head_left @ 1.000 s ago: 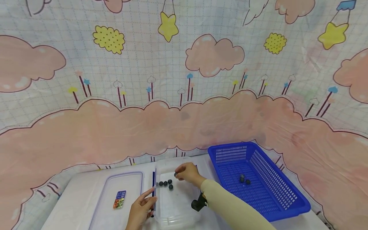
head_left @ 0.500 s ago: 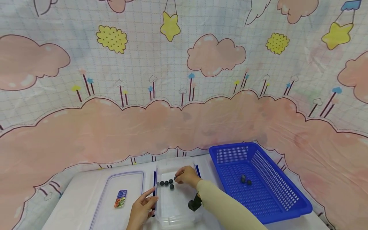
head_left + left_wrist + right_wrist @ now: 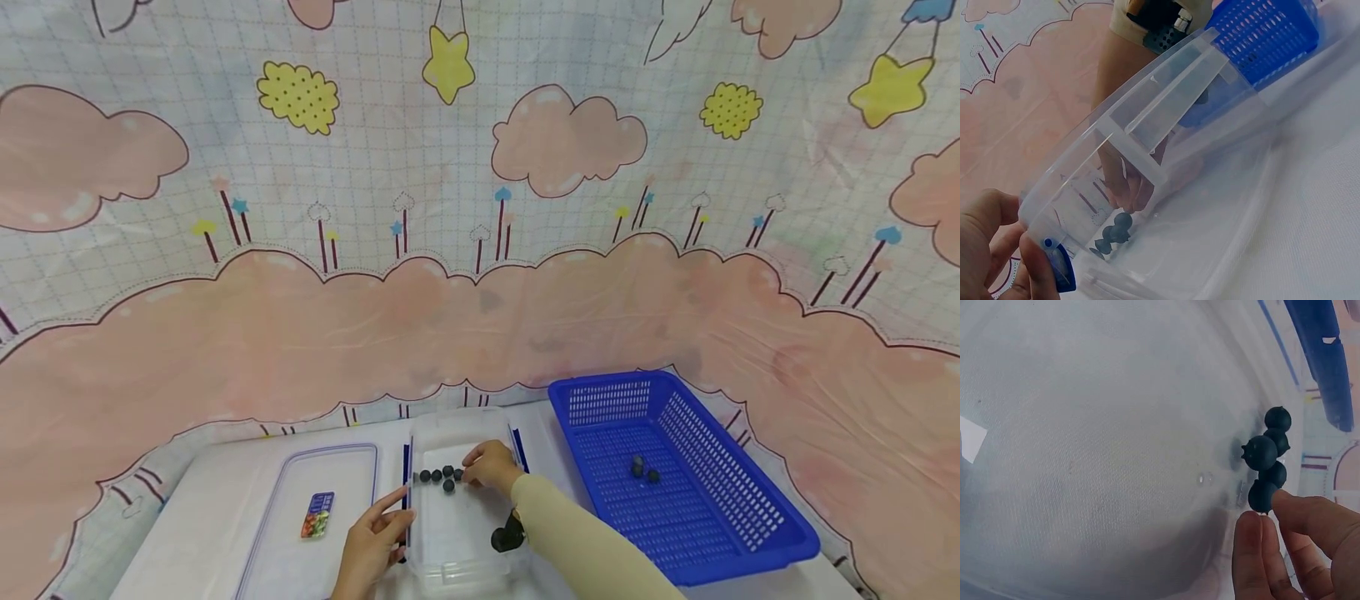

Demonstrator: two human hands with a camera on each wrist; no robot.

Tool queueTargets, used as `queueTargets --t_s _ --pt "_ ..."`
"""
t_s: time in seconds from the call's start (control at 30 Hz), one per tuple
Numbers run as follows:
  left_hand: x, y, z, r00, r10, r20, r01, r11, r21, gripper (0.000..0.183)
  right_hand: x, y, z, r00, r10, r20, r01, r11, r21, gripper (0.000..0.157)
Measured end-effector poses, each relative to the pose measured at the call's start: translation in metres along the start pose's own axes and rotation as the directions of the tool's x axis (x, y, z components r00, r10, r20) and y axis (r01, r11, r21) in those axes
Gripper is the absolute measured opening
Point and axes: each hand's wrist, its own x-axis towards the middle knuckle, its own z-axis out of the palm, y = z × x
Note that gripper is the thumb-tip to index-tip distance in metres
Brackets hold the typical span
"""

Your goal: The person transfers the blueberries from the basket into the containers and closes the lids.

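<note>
Balls in the box: five dark blue-black, round, berry-like balls (image 3: 1260, 453), smooth with tiny pointy crowns; four are forming a row and one's sitting just in front of it, nearer the person.
Right hand (image 3: 489, 467): thumb and fingertips are pinching the ball at the row's right end, so yeah, gripping.
Left hand (image 3: 372, 537): it's holding the side of the box, fingers sitting right by a blue latch.
Box: one clear plastic box (image 3: 465, 533), rectangular with rounded corners, shiny walls; two blue latch flaps (image 3: 521, 450) are showing, one per long side.
Basket: one bright blue plastic basket (image 3: 690, 525), holes all over; three similar dark balls (image 3: 653, 476) are sitting inside, bunched together.
Lid: one flat see-through lid (image 3: 341, 479) with a bluish rim is lying left of the box, carrying one colourful rectangular label (image 3: 317, 515).
Table: white-topped table (image 3: 202, 517), everything's resting on it.
</note>
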Motion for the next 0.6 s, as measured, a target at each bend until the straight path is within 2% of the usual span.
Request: queueTargets --t_s 0.13,0.3,0.43,0.6 --pt "0.0 0.0 0.0 1.0 0.003 0.003 -0.003 1.0 0.0 0.052 -0.003 -0.004 -0.004 0.999 -0.042 0.008 0.042 0.999 0.017 0.015" --pt "0.001 0.001 0.0 1.0 0.001 -0.001 -0.001 1.0 0.01 0.052 -0.005 -0.022 -0.024 0.988 -0.148 0.042 0.146 0.988 0.058 0.017" --pt "0.001 0.001 -0.001 1.0 0.006 -0.003 -0.006 1.0 0.017 0.052 -0.002 -0.035 -0.051 0.983 -0.182 0.004 0.182 0.982 0.058 0.019" --pt "0.001 0.0 -0.001 1.0 0.006 0.003 -0.006 0.999 0.037 0.052 0.007 -0.034 -0.096 0.975 -0.201 -0.096 0.209 0.975 0.079 0.02"
